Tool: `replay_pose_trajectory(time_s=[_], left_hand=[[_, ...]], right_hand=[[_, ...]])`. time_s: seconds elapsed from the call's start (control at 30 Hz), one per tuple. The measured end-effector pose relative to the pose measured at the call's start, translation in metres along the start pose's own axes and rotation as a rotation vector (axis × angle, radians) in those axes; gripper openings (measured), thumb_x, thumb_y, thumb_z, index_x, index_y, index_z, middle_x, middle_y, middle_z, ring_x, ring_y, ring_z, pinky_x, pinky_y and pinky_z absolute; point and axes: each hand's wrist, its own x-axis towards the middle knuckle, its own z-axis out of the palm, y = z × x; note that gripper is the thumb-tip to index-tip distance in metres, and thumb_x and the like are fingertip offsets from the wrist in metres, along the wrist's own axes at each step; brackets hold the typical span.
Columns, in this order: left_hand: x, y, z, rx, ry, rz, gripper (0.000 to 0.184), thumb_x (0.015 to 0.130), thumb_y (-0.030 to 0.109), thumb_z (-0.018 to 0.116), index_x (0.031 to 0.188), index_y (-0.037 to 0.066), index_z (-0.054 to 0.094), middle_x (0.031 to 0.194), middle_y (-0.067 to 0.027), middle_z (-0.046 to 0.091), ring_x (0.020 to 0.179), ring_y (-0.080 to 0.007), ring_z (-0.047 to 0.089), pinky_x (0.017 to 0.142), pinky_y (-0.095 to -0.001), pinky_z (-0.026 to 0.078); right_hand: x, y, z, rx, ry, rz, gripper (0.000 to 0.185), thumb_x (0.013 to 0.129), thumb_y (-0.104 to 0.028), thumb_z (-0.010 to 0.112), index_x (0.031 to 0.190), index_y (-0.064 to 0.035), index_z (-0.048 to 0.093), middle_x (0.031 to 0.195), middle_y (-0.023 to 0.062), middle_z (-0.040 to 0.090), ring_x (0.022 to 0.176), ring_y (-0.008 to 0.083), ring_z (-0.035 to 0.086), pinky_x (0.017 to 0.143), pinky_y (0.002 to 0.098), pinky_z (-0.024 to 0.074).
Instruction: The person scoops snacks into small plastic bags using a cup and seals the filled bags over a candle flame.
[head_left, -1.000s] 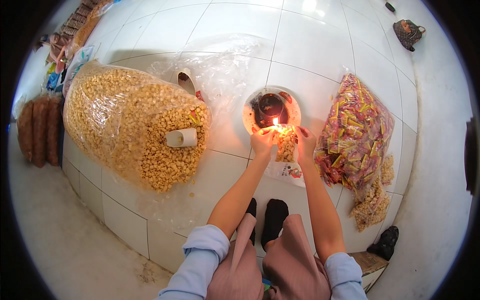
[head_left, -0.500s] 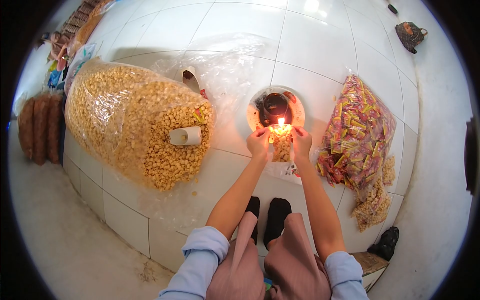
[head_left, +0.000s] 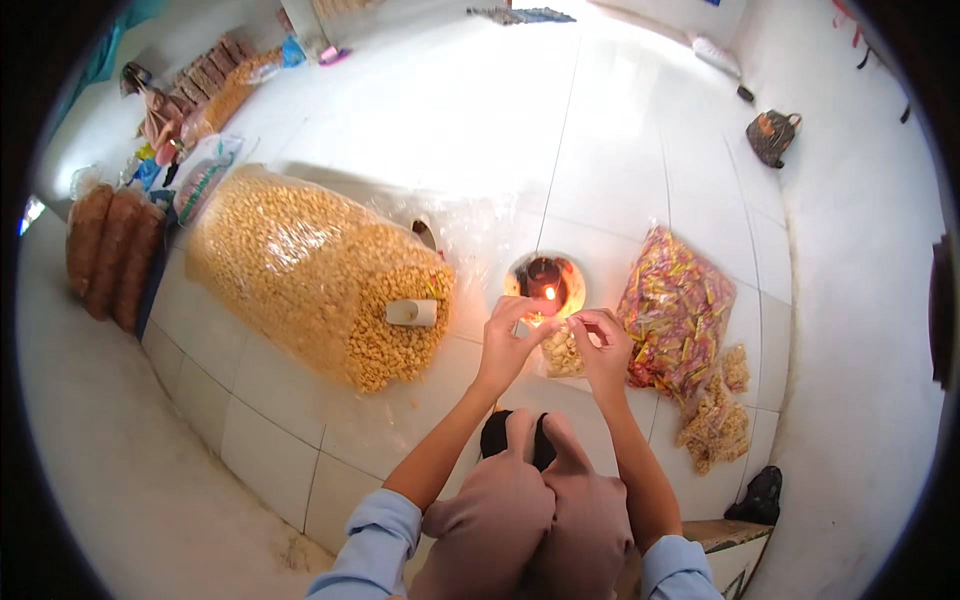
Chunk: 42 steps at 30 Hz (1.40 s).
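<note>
A small clear plastic bag of pale yellow puffed snacks (head_left: 562,356) hangs between my hands. My left hand (head_left: 508,340) has thumb and forefinger at the bag's upper left edge. My right hand (head_left: 604,346) pinches its upper right edge, fingers curled. Just beyond the bag's top burns a small flame (head_left: 550,293), on a dark round holder (head_left: 545,270) standing on a pale, stained plate (head_left: 577,287). My fingers partly hide the bag's mouth and the plate's near side.
At left lies a huge clear sack of puffed snacks (head_left: 290,240) with a white scoop (head_left: 411,313) in its mouth. A bag of red and yellow sachets (head_left: 677,305) lies at right, near filled snack bags (head_left: 716,430). A patterned backpack (head_left: 772,136) rests by the wall.
The camera view has tilted up, showing more of the far floor. My hands have drawn slightly back from the flame with the bag, and my fingers have shifted along its top.
</note>
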Motion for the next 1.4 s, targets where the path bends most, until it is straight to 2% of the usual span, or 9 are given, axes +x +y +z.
replay_pose_trajectory(time_s=[0.1, 0.13, 0.37, 0.5, 0.67, 1.0, 1.1, 1.2, 1.4], left_hand=[[0.000, 0.051, -0.007, -0.200, 0.250, 0.038, 0.046, 0.068, 0.007, 0.070, 0.111, 0.004, 0.052, 0.086, -0.0055, 0.061, 0.082, -0.0134, 0.054, 0.073, -0.0272, 0.043], [0.001, 0.053, -0.013, -0.164, 0.147, 0.085, 0.054, 0.070, 0.004, 0.068, 0.118, 0.003, 0.045, 0.089, -0.0059, 0.061, 0.082, -0.0107, 0.055, 0.071, -0.0246, 0.044], [-0.002, 0.133, -0.012, -0.698, 0.173, 0.071, 0.055, 0.073, -0.004, 0.063, 0.122, 0.002, 0.039, 0.076, -0.0075, 0.063, 0.074, -0.0103, 0.060, 0.071, -0.0226, 0.047], [-0.001, 0.136, -0.013, -0.506, 0.045, 0.022, 0.054, 0.073, -0.002, 0.064, 0.121, 0.002, 0.039, 0.079, -0.0091, 0.063, 0.073, -0.0109, 0.060, 0.069, -0.0215, 0.048], [0.004, 0.136, 0.005, -0.529, 0.083, -0.030, 0.060, 0.069, -0.001, 0.068, 0.121, 0.001, 0.038, 0.085, -0.0114, 0.063, 0.074, -0.0109, 0.060, 0.067, -0.0218, 0.049], [0.012, 0.121, 0.045, -0.496, 0.178, -0.069, 0.062, 0.070, 0.002, 0.069, 0.123, 0.006, 0.038, 0.091, -0.0069, 0.056, 0.072, -0.0106, 0.060, 0.061, -0.0196, 0.047], [0.019, 0.110, 0.062, -0.511, 0.240, -0.092, 0.053, 0.071, 0.007, 0.070, 0.118, 0.005, 0.045, 0.090, -0.0052, 0.057, 0.073, -0.0095, 0.058, 0.063, -0.0194, 0.046], [0.024, 0.107, 0.088, -0.437, -0.173, -0.134, 0.016, 0.076, 0.015, 0.066, 0.085, 0.002, 0.062, 0.077, -0.0023, 0.061, 0.070, -0.0052, 0.053, 0.065, -0.0193, 0.043], [0.026, 0.109, 0.140, -0.552, -0.086, -0.233, 0.016, 0.080, 0.016, 0.063, 0.072, 0.003, 0.059, 0.070, -0.0007, 0.059, 0.063, -0.0045, 0.050, 0.061, -0.0191, 0.043]], right_hand=[[0.003, -0.035, -0.009, 0.077, 0.037, -0.024, 0.007, 0.075, 0.000, 0.062, 0.080, 0.0038, 0.060, 0.077, 0.0062, 0.059, 0.069, 0.0089, 0.056, 0.062, 0.0205, 0.0457], [0.004, -0.044, -0.012, 0.087, 0.048, -0.058, 0.007, 0.075, 0.000, 0.062, 0.080, 0.0039, 0.060, 0.077, 0.0061, 0.059, 0.069, 0.0089, 0.056, 0.062, 0.0205, 0.0458], [-0.001, -0.093, -0.030, 0.186, 0.103, -0.133, 0.007, 0.077, 0.000, 0.060, 0.082, 0.0049, 0.059, 0.080, 0.0057, 0.058, 0.070, 0.0085, 0.055, 0.064, 0.0206, 0.0457], [-0.005, -0.106, -0.038, 0.199, 0.134, -0.174, 0.008, 0.078, -0.002, 0.061, 0.082, 0.0040, 0.059, 0.080, 0.0051, 0.058, 0.071, 0.0084, 0.055, 0.064, 0.0205, 0.0453], [-0.003, -0.105, -0.043, 0.356, 0.220, 0.084, 0.013, 0.079, -0.011, 0.061, 0.085, 0.0012, 0.060, 0.079, 0.0038, 0.059, 0.074, 0.0077, 0.053, 0.065, 0.0205, 0.0421], [0.001, -0.080, -0.070, 0.207, 0.210, 0.128, 0.017, 0.079, -0.015, 0.062, 0.085, 0.0018, 0.061, 0.075, 0.0037, 0.060, 0.070, 0.0083, 0.054, 0.066, 0.0215, 0.0417], [0.000, -0.075, -0.087, 0.249, 0.332, 0.095, 0.017, 0.078, -0.015, 0.062, 0.083, 0.0021, 0.063, 0.072, 0.0031, 0.060, 0.068, 0.0083, 0.054, 0.066, 0.0213, 0.0416], [-0.002, -0.068, -0.104, 0.179, 0.331, 0.025, 0.018, 0.080, -0.016, 0.061, 0.081, 0.0021, 0.063, 0.073, 0.0029, 0.060, 0.069, 0.0083, 0.054, 0.065, 0.0209, 0.0411], [-0.006, -0.053, -0.157, 0.249, 0.588, 0.107, 0.021, 0.082, -0.018, 0.059, 0.085, 0.0023, 0.062, 0.074, 0.0011, 0.059, 0.063, 0.0064, 0.048, 0.057, 0.0213, 0.0389]])
